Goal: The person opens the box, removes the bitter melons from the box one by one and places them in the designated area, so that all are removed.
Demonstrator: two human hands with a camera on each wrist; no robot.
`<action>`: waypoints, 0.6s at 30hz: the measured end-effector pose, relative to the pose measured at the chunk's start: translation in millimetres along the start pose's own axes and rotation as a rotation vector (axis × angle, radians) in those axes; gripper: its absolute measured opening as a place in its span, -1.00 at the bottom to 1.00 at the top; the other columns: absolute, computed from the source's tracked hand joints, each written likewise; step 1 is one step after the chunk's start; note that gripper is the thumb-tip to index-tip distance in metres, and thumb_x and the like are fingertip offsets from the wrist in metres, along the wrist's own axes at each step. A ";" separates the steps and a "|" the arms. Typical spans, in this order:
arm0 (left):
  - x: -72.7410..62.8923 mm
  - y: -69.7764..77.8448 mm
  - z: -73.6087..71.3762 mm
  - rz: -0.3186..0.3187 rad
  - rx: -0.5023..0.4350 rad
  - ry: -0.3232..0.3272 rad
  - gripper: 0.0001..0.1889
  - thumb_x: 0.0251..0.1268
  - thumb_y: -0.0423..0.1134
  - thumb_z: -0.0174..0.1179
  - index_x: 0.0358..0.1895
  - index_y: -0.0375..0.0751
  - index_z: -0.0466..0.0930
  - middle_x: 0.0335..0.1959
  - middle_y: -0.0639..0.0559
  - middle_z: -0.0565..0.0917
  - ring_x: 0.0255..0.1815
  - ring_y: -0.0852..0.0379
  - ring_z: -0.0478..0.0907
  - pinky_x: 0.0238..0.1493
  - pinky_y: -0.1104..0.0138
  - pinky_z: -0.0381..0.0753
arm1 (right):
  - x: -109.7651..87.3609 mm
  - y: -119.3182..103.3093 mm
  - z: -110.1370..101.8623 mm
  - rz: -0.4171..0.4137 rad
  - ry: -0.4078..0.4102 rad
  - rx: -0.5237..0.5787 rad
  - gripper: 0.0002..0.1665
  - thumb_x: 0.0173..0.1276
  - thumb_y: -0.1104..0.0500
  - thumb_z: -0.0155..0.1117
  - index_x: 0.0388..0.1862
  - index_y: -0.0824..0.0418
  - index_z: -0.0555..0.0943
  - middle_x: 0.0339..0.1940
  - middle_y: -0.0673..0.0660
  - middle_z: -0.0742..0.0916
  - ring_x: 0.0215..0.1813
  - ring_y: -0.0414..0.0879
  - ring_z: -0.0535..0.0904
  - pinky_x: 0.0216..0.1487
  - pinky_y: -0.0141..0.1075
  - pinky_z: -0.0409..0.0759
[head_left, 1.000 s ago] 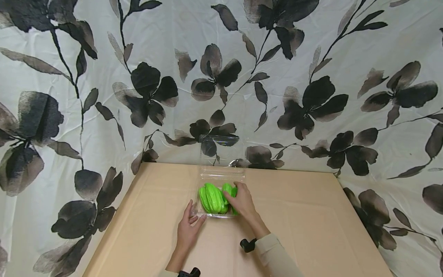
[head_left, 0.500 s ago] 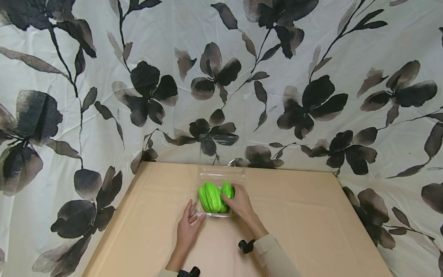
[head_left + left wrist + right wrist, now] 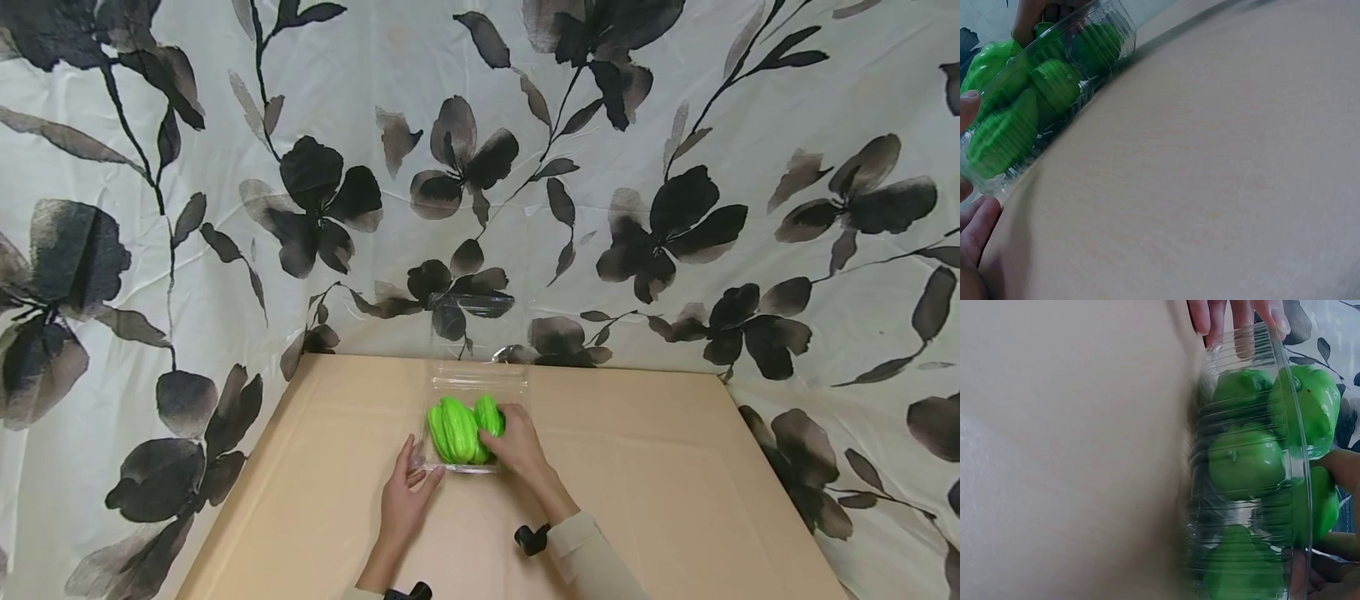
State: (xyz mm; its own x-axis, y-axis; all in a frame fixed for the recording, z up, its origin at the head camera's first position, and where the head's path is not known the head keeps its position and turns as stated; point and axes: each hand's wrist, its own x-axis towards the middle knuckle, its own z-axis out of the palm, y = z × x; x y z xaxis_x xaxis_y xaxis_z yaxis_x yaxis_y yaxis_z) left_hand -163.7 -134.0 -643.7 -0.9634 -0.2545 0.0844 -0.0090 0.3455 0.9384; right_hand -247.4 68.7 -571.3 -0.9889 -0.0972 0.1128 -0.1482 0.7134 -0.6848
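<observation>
A clear plastic clamshell box (image 3: 471, 469) lies on the table, its hinged lid (image 3: 472, 307) raised at the back. Glossy green lobed vegetables that look like peppers (image 3: 453, 429) fill its left and middle. My left hand (image 3: 405, 500) holds the front left corner, with the thumb (image 3: 967, 109) at the rim and fingers low outside. My right hand (image 3: 521, 446) reaches in at the right side and grips another green pepper (image 3: 488, 413) between thumb and fingers, close beside the others. Through the ribbed wall in the right wrist view, more peppers (image 3: 1244, 459) show in a lower layer.
The box stands near the back edge of a beige-covered table (image 3: 637, 483). Behind and around it hangs a white cloth (image 3: 570, 275) with dark printed flowers. A black wrist camera (image 3: 532, 540) sits on the right wrist.
My right hand has shifted slightly left and brought its pepper nearer the others in the box. The left hand stays at the box corner.
</observation>
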 end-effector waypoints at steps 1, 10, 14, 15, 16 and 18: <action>-0.1 0.1 -0.1 0.001 0.001 0.004 -0.14 0.23 0.08 0.39 0.56 0.04 0.19 0.41 -0.20 0.49 0.03 -0.19 0.73 0.10 0.00 0.71 | 0.0 -0.1 0.4 0.001 0.003 -0.002 -0.34 0.19 0.05 0.44 0.14 0.45 0.55 -0.02 0.26 0.65 -0.11 0.00 0.55 -0.09 -0.13 0.65; -1.2 0.6 0.1 0.008 0.016 0.016 -0.14 0.24 0.07 0.38 0.55 0.00 0.20 0.40 -0.22 0.50 0.00 -0.19 0.74 0.09 -0.01 0.72 | -4.1 0.7 1.1 -0.002 0.056 0.016 -0.39 0.17 0.08 0.40 0.11 0.46 0.58 -0.10 0.24 0.66 -0.21 -0.07 0.52 -0.25 -0.27 0.60; -1.5 1.2 -0.3 0.006 0.018 0.016 -0.15 0.24 0.07 0.39 0.55 0.00 0.20 0.40 -0.21 0.50 0.00 -0.18 0.74 0.09 0.00 0.71 | -5.9 2.1 1.6 0.003 0.077 0.023 -0.40 0.18 0.06 0.39 0.11 0.42 0.59 -0.08 0.24 0.67 -0.19 -0.07 0.52 -0.25 -0.29 0.58; -1.6 1.4 -0.5 -0.001 0.016 0.015 -0.15 0.23 0.07 0.39 0.55 0.02 0.21 0.41 -0.20 0.50 0.00 -0.17 0.74 0.09 0.00 0.71 | -6.1 2.7 1.8 0.004 0.081 0.023 -0.40 0.18 0.05 0.39 0.11 0.41 0.59 -0.06 0.24 0.67 -0.18 -0.07 0.53 -0.23 -0.29 0.58; -1.6 1.4 -0.6 -0.004 0.016 0.015 -0.15 0.22 0.07 0.39 0.55 0.02 0.21 0.41 -0.19 0.50 0.00 -0.17 0.74 0.10 -0.01 0.71 | -6.3 3.2 1.7 0.005 0.085 0.023 -0.40 0.18 0.05 0.38 0.12 0.40 0.60 -0.05 0.24 0.67 -0.16 -0.07 0.53 -0.21 -0.28 0.58; -1.5 1.0 -0.6 -0.008 0.021 0.011 -0.15 0.23 0.08 0.39 0.55 0.04 0.20 0.41 -0.19 0.49 0.00 -0.17 0.74 0.10 -0.02 0.70 | -7.1 4.3 1.6 0.002 0.095 0.026 -0.40 0.17 0.05 0.38 0.12 0.40 0.59 -0.03 0.24 0.68 -0.14 -0.06 0.54 -0.20 -0.27 0.59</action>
State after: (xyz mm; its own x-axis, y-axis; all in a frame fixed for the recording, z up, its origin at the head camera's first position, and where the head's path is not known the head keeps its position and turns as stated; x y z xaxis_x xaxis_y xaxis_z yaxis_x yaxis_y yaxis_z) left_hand -162.1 -133.8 -642.7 -0.9602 -0.2675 0.0808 -0.0226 0.3627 0.9316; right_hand -241.1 71.3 -576.2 -0.9836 -0.0287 0.1781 -0.1477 0.6949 -0.7038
